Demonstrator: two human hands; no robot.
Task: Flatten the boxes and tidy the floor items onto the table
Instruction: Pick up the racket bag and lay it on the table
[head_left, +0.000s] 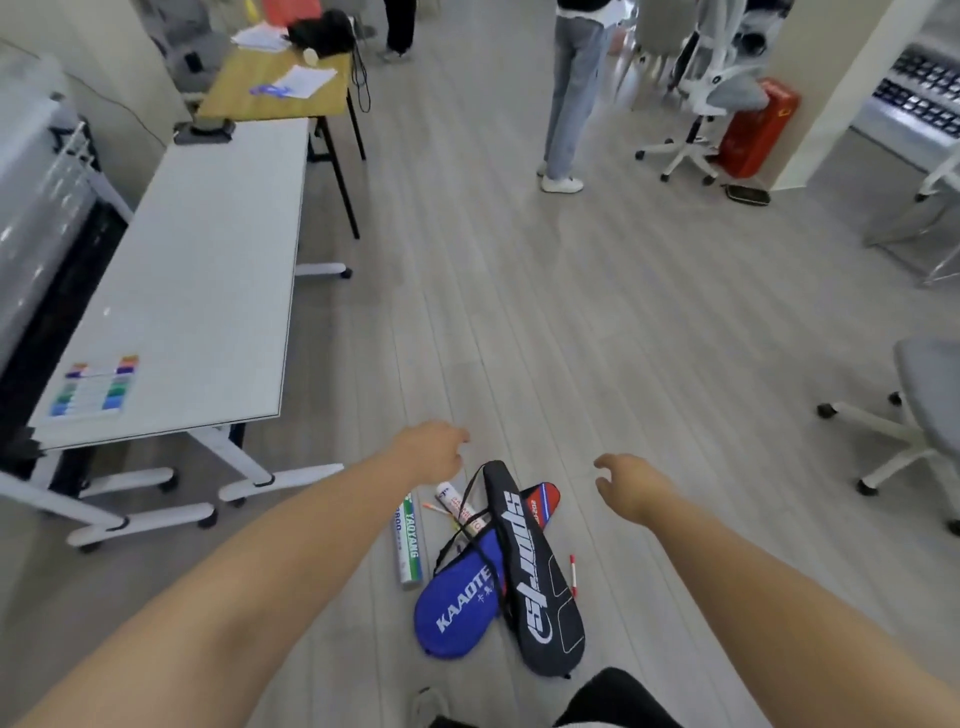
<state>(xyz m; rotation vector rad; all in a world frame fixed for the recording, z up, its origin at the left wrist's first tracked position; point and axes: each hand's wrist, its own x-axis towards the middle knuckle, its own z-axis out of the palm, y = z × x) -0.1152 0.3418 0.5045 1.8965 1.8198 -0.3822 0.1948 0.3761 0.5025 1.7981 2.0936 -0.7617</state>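
A heap of badminton gear lies on the grey floor in front of me. On top is a black racket cover (540, 577), crossing a blue racket cover (457, 605) and a red one (543, 501). Beside them lie a green-and-white shuttlecock tube (408, 543) and a white-and-red tube (462, 512). My left hand (434, 449) hovers above the heap's far left end, fingers loosely curled, holding nothing. My right hand (631, 486) hangs to the right of the heap, fingers relaxed and empty. The white table (208, 249) stands at the left. No boxes are in view.
A tray of coloured markers (96, 387) lies on the white table's near end. Its wheeled legs (249, 480) reach toward the heap. A wooden table (280, 85) stands beyond. A person (571, 93) stands ahead, with office chairs (711, 98) and a red case (758, 124) at the right.
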